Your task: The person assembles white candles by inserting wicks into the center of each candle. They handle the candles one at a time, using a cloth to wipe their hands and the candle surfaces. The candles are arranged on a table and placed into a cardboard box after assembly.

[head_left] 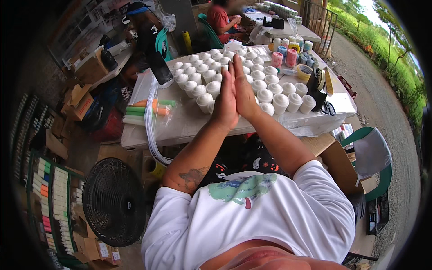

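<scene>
Head view: the left hand (226,105) and the right hand (245,92) are raised before the chest, palms pressed together, fingers straight and extended, tips pointing away from the body; neither is curled in a grip, and whether anything thin lies between the palms cannot be told. The white cups (264,95), with domed tops, stand upright in close rows on the table (180,131), to either side of the hands and beyond them; some are partly hidden by the hands. To the left lie green, orange and white sticks (143,110) beside a bundle of white strands (150,128) that hangs over the near edge. To the right are pink jars (291,57), a roll of tape (304,72), a black tape dispenser (317,87) and scissors (330,108). A black fan (114,202) stands at lower left; a person in a red shirt (218,20) sits beyond the table.
</scene>
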Available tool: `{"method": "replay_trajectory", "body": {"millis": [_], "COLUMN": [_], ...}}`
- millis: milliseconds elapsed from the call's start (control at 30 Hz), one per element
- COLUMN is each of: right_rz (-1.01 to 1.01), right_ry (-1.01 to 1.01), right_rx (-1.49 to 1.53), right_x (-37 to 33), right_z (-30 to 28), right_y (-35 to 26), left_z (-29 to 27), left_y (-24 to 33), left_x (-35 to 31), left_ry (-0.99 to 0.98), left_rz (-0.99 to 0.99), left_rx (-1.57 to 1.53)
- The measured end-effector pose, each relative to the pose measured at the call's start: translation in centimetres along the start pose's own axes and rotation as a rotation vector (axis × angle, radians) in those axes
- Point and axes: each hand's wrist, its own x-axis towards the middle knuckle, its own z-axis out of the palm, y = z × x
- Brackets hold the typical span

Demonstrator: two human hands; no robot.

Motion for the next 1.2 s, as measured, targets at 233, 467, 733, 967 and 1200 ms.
{"method": "replay_trajectory", "body": {"millis": [233, 467, 733, 967, 1200], "right_rz": [-0.090, 0.648, 0.669, -0.495, 0.091], "right_ry": [-0.173, -0.055, -0.604, -1.394, -1.220], "right_rx": [-0.134, 0.635, 0.374, -0.385, -0.618], "right_x": [-0.7, -1.5, -6.5, -7.8, 1.4], "right_z": [4.4, 3.2, 3.3, 11.2, -2.0], "right_y": [-3.5, -4.2, -3.6, -3.3, -4.7], "left_z": [-6.6, -0.8, -12.3, 10.7, -10.5], "left_y": [-2.5, 0.9, 9.9, 4.1, 9.9], "left_x": [-1.8, -2.0, 3.8, -1.0, -13.9], "left_ry": [-0.015, 0.115, 0.164, -1.093, -0.465], "left_rz": [0.025, 0.388, 0.247, -0.538, 0.372], "left_rx": [-0.204, 0.698, 0.738, 0.893, 2.150]}}
